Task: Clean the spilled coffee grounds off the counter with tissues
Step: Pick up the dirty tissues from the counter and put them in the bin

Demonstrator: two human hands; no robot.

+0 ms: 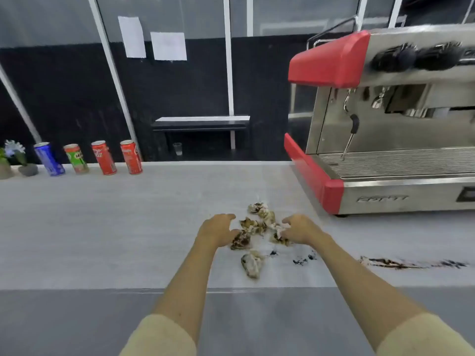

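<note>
**Stained tissues clustered between your hands on the grey counter**

The crumpled tissues (259, 222) lie in a loose heap near the middle of the counter (102, 227), soft white paper wadded into irregular lumps and blotched brown and black with coffee. One wad (252, 264) sits apart, closer to you, elongated and greyish. Your left hand (218, 231) rests at the left edge of the heap, fingers curled, its fingertips touching a dark-stained lump (240, 241); whether it actually grips that lump you cannot tell from this angle. Your right hand (299, 229) is at the right edge, fingers bent and pinching a twisted, stained piece (279, 233).

Just to the right of the heap, small black clumps of coffee grounds (304, 259) dot the surface, and farther right a long, thin, smeared streak of grounds (411, 263) runs along the counter. The counter itself is matt, pale grey with a faint streaky grain, and drops to a darker grey band at its near edge.

At the right stands an espresso machine (385, 155), brushed steel with glossy red side panels, a ribbed drip grate and a slim steam wand. Along the far left edge stand four drink cans (88, 159), one blue, one green and two red, beside small potted plants (15, 160). Both your sleeves (159, 337) are cream.
</note>
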